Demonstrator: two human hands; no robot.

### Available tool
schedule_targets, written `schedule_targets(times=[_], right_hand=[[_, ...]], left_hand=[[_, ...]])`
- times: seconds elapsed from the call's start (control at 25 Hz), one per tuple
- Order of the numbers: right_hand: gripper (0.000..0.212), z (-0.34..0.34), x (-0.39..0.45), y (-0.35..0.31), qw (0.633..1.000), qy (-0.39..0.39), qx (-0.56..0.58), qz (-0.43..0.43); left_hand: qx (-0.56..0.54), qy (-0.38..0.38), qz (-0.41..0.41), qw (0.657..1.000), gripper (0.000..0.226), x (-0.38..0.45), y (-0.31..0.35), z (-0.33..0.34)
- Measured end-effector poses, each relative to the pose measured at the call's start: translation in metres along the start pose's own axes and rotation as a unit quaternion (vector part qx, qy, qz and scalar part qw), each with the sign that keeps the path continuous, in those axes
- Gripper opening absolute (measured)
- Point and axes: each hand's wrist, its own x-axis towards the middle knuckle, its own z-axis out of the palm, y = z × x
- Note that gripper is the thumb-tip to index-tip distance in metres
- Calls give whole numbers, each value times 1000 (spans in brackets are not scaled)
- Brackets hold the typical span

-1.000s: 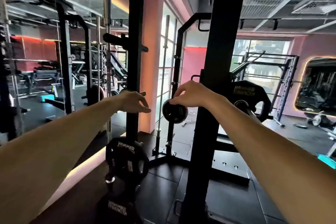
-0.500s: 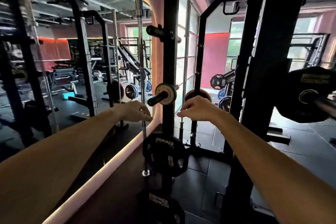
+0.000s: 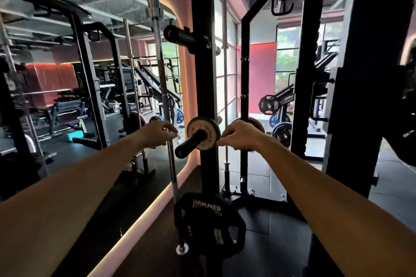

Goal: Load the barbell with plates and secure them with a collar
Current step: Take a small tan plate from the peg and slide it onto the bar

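Near, low: big black Hammer plate [image 3: 209,225] on rack post [image 3: 203,74]. Farther, my left hand [image 3: 157,134] fingers loosely curled, empty, left of small plate [image 3: 203,134] on storage peg [image 3: 191,144]. Right hand [image 3: 240,136] grips another small plate [image 3: 255,124] just right of it.

This was a commercial gym: black power racks [image 3: 203,74] stood on dark rubber flooring [image 3: 258,243], with storage pegs carrying weight plates, a small one [image 3: 203,134] near centre and a large Hammer-branded one [image 3: 209,225] lower down. A vertical barbell [image 3: 165,96] stood left of the upright, and benches [image 3: 67,101] filled the far left
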Motion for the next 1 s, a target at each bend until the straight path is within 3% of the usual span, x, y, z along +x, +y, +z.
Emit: schedule_targets(times=[0.24,0.4,0.48,0.6,0.76,1.0], right_hand=[[34,26,88,11,1000,-12,1,-9],[45,48,131,22,1000,-2,-6,6],[49,56,143,24,1000,14,6,24],[50,73,156,25,998,37,5,50],[47,90,170,24,995,58,20,73],[41,106,179,24,984,136,31,109]], left_hand=[[-76,2,-50,996,7,85,-37,14],[-96,-23,-51,994,12,136,-63,34],[-115,-43,-46,991,27,155,-70,40],[-149,-68,-41,986,44,179,-77,55],[-172,-85,-32,981,48,204,-78,74],[-209,-66,-12,976,37,227,-90,84]])
